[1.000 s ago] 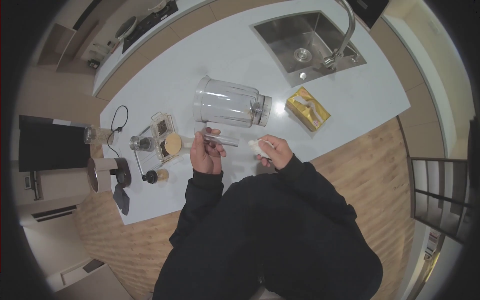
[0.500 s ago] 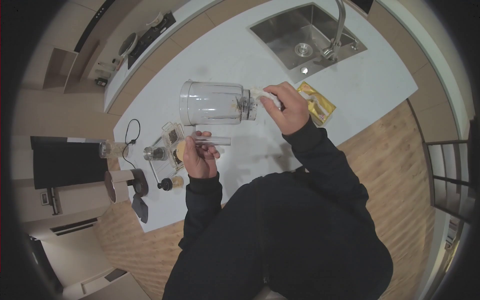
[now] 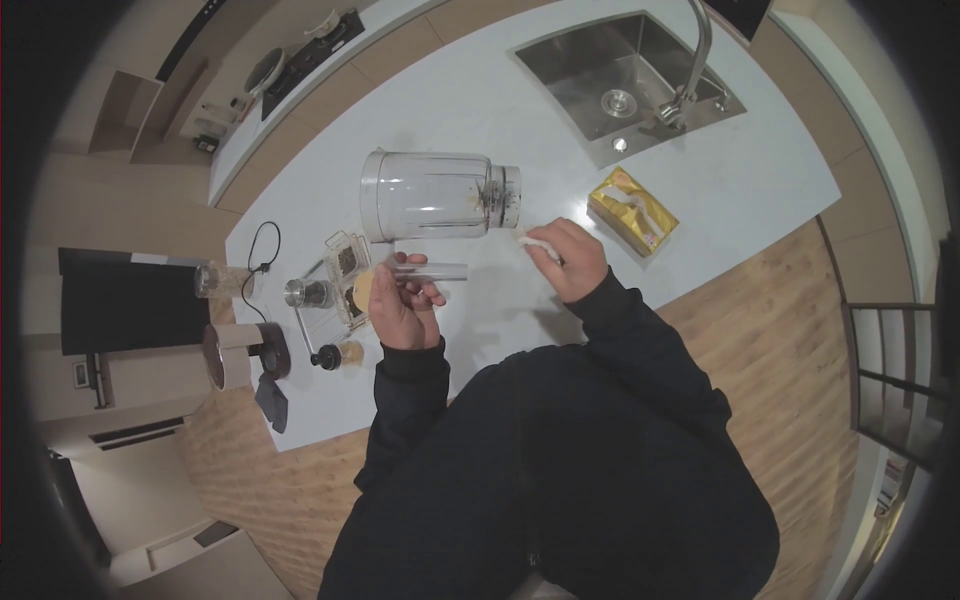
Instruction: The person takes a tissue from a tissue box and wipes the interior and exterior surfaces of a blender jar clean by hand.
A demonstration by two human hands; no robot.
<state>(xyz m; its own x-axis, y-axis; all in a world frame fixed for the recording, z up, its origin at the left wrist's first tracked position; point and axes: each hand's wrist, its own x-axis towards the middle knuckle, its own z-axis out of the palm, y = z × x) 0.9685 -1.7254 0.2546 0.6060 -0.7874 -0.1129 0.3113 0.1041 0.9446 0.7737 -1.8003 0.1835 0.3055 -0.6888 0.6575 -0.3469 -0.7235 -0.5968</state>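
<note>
A clear blender jar (image 3: pixel 425 195) is tipped on its side, its wide mouth to the left and its narrow blade end to the right. My left hand (image 3: pixel 405 308) is closed around the jar's clear handle (image 3: pixel 440 271). Dark and pale bits show inside near the blades. Just below the blade end, apart from it, my right hand (image 3: pixel 572 262) pinches a crumpled white tissue (image 3: pixel 537 243). To the right of that hand lies a yellow tissue pack (image 3: pixel 634 212) with a tissue at its opening.
A steel sink (image 3: pixel 620 85) with a tap (image 3: pixel 690 75) is set in the white counter. Left of my left hand stand a rack of spice jars (image 3: pixel 346 258), a glass jar (image 3: pixel 310 293) and a black-topped jar (image 3: pixel 337 355). Farther left is a blender base (image 3: pixel 240 355) with its cord.
My right hand has drawn the tissue away from the jar's blade end, down towards me. My left hand still holds the handle, and the view has shifted slightly.
</note>
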